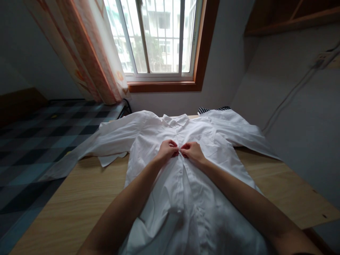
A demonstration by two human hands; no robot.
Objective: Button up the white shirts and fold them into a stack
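Note:
A white button-up shirt lies face up on a light wooden table, collar toward the window and both sleeves spread out to the sides. My left hand and my right hand meet at the middle of the chest. Each pinches one edge of the shirt's front placket, fingertips almost touching. A button between them is too small to make out. The left sleeve hangs off the table's left edge.
A bed with a dark checked cover lies left of the table. Behind are a barred window and a patterned curtain. A striped cloth peeks from behind the shirt. The grey wall stands close on the right.

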